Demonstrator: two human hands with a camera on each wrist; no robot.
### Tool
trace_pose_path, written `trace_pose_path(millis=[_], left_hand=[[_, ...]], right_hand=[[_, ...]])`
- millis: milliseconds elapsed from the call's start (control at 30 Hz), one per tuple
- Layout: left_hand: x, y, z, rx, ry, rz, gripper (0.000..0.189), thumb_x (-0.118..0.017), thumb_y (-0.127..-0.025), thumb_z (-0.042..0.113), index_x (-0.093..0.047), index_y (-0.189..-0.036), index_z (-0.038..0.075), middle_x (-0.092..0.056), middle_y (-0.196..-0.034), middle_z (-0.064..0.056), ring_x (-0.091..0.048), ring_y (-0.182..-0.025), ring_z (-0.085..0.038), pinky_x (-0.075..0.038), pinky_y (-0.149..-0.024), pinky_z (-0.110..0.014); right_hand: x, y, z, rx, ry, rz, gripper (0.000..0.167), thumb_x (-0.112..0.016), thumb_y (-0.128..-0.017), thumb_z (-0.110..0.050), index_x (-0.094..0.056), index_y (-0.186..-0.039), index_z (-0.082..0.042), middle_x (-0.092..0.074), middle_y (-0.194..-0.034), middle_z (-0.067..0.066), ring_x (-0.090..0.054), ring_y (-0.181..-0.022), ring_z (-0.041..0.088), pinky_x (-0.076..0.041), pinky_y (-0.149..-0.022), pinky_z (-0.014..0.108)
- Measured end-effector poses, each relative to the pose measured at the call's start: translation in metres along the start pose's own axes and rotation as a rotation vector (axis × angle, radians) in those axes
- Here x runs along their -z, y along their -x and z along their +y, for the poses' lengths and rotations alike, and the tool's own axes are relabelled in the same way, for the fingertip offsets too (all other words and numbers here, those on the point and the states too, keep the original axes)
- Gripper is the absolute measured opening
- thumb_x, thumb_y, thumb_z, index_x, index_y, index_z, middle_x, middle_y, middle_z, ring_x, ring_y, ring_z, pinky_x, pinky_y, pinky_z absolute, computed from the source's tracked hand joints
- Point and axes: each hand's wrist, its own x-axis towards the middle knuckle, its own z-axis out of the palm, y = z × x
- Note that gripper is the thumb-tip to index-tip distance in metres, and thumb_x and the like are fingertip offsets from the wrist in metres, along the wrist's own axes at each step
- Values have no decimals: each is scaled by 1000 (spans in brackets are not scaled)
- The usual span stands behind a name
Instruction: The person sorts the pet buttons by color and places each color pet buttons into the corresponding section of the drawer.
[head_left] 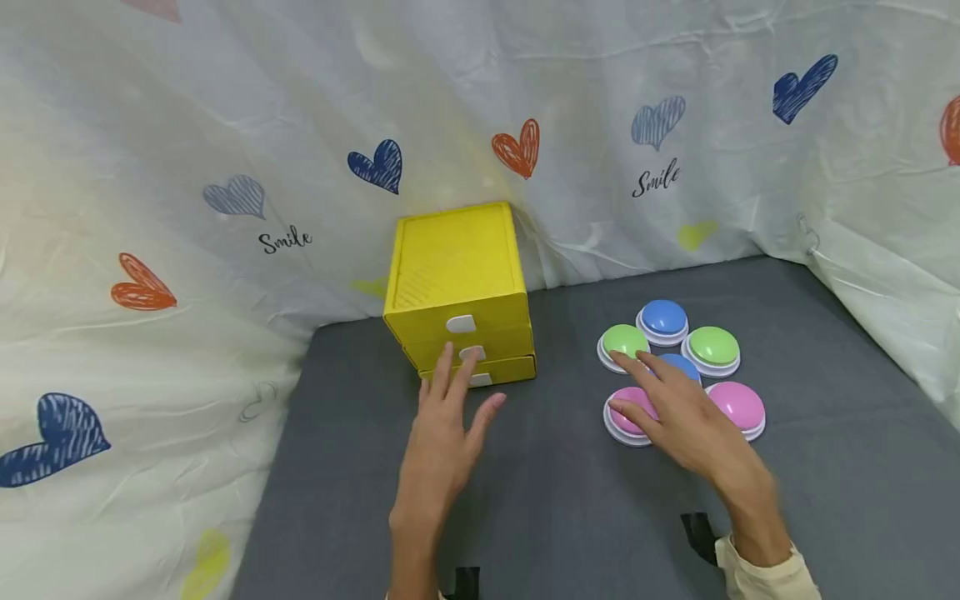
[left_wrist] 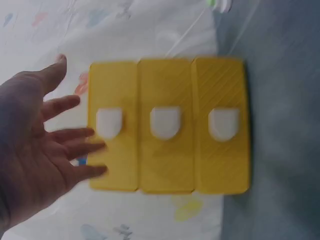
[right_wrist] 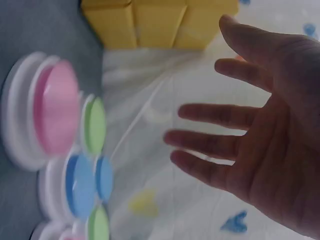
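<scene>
A yellow three-drawer box (head_left: 457,258) stands at the back of the table, its drawers closed and each with a white pull tab (left_wrist: 165,122). In front of the drawers hovers my left hand (head_left: 438,454), fingers spread and holding nothing. My right hand (head_left: 693,421) is over a cluster of round push buttons with white bases, fingers extended and empty. Two are green (head_left: 714,345), two blue (head_left: 663,317) and two pink (head_left: 737,405). In the head view the right hand partly covers the near blue button (head_left: 682,367) and the left pink button (head_left: 628,408).
A dark grey cloth (head_left: 555,517) covers the table. Behind and to the sides hangs a white curtain (head_left: 450,75) printed with hearts and the word Smile; the yellow box stands close against it.
</scene>
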Motion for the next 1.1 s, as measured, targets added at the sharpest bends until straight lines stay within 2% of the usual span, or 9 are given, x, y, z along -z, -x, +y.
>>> trace_pose_path(millis=[300, 400, 533, 633, 700, 833, 900, 1000, 1100], left_hand=[[55, -60, -22, -61, 79, 253, 54, -58, -108, 39, -46, -158, 22, -44, -166, -10, -50, -148, -37, -42, -118, -58], [67, -83, -31, -15, 71, 287, 50, -54, -109, 43, -55, -152, 18, -74, -126, -20, -73, -98, -39, -59, -85, -49], [75, -113, -45, 95, 82, 225, 52, -51, -110, 47, -59, -148, 14, -77, -114, -23, -74, -89, -41, -59, -79, -50], [78, -129, -56, 167, 110, 136, 52, -51, -110, 46, -61, -146, 11, -66, -143, -18, -66, -129, -39, -53, -108, -55], [79, -134, -64, 199, 118, 86, 51, -54, -109, 43, -62, -145, 8, -67, -141, -18, -67, -129, -38, -53, -107, -54], [82, -139, -74, 211, 75, 19, 49, -59, -106, 39, -64, -140, 3, -72, -130, -23, -72, -116, -40, -59, -94, -52], [84, -140, -78, 223, 72, -6, 49, -61, -105, 39, -68, -136, 3, -78, -109, -23, -73, -97, -41, -59, -80, -46], [87, -144, -81, 244, 84, -44, 49, -61, -104, 44, -72, -131, 5, -73, -80, -11, -66, -76, -29, -51, -67, -34], [89, -142, -82, 286, 108, -79, 51, -61, -104, 48, -73, -130, 7, -71, -79, -8, -61, -73, -20, -47, -65, -27]], right_hand=[[-10, -56, -54, 217, 2, 12, 49, -70, -102, -33, -60, -146, -13, -69, -136, 7, -71, -117, 23, -58, -98, 43], [-15, -77, -72, 252, -13, -16, 48, -69, -103, -30, -59, -146, -12, -69, -132, 7, -71, -112, 21, -59, -96, 40], [-24, -103, -92, 283, -10, -35, 48, -68, -104, -26, -57, -147, -10, -68, -130, 10, -69, -109, 22, -58, -94, 38], [-33, -119, -103, 289, -11, -38, 48, -66, -105, -26, -55, -148, -9, -68, -130, 12, -66, -109, 23, -57, -94, 37], [-40, -127, -109, 284, -27, -44, 47, -65, -105, -25, -55, -148, -7, -68, -128, 12, -65, -105, 22, -57, -91, 36], [-52, -136, -117, 273, -37, -33, 41, -65, -105, -21, -58, -142, -5, -69, -116, 10, -63, -92, 19, -55, -81, 32], [-56, -139, -119, 272, -30, 6, 32, -65, -105, -18, -63, -134, -5, -69, -108, 9, -64, -86, 19, -54, -74, 30], [-60, -145, -123, 256, -15, 91, 18, -64, -105, -13, -69, -120, -4, -71, -101, 8, -68, -81, 18, -52, -67, 27], [-64, -148, -127, 225, -27, 126, 12, -62, -106, -10, -72, -103, -3, -74, -92, 9, -72, -77, 20, -46, -58, 23]])
